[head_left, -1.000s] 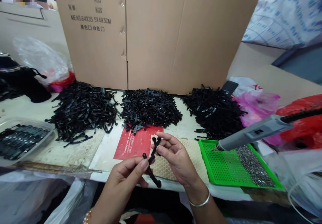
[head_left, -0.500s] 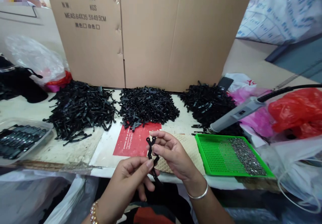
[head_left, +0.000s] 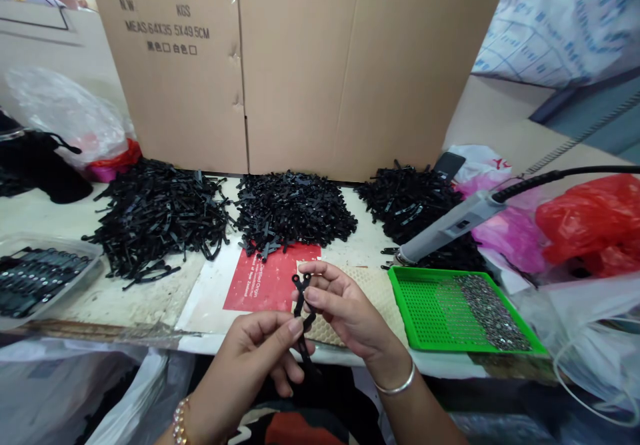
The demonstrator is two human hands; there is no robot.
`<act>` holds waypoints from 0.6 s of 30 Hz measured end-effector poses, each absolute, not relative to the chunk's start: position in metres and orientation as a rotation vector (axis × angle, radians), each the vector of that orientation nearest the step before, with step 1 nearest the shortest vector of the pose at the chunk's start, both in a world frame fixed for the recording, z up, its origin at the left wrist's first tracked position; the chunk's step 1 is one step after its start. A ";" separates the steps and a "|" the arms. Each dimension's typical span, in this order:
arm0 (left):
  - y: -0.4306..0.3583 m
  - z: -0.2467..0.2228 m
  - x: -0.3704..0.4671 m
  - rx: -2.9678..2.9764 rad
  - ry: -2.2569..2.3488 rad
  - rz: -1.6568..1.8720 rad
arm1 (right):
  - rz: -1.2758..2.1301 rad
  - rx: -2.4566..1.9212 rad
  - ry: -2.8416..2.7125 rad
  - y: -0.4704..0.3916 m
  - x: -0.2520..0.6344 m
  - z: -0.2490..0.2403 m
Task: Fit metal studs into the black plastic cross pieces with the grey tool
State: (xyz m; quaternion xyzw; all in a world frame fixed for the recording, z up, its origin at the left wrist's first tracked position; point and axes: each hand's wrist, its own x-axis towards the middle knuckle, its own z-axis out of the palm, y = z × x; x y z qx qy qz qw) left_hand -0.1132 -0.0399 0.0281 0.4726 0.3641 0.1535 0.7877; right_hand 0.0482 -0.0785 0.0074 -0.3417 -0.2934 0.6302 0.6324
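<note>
And here they are, the linked black strips (head_left: 301, 289), held up in the air to the left of the green tray (head_left: 420, 301), with both hands on them! The left hand (head_left: 257, 346), the one farther from the tray, has its grip pinched on the lower stretch, thumb uppermost; the right hand (head_left: 350, 308), the nearer one, has thumb and fingertips closed about the upper stretch, on the side facing the tray. So see how it lies: the crossing point stands up and away from the left grip, and just off the right thumb on the side away from the tray. The long axis runs near to far, roughly in line with the tray's left edge, the paired ends pointing the same way as the tray's far side. Now the looks: slim, flat, plain black, two rounded tips with what seem to be eyelets, spread in a little V; below them the strips cross and part again in a bent dogleg. A single tail drops toward the person, where fingers cover some of it and dark clothing swallows the rest, so its end can't be made out. Nor can any fastener at the crossing.
</note>
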 end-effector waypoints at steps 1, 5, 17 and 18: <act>-0.039 0.029 -0.113 1.022 0.792 0.327 | 1.447 -0.774 -0.654 -0.078 0.048 0.007; -0.036 0.027 -0.113 1.049 0.813 0.300 | 1.471 -0.770 -0.567 -0.077 0.046 0.001; -0.033 0.027 -0.110 1.108 0.864 0.283 | 1.427 -0.871 -0.648 -0.078 0.048 -0.003; -0.033 0.026 -0.110 1.132 0.874 0.285 | 1.405 -0.898 -0.689 -0.078 0.050 -0.003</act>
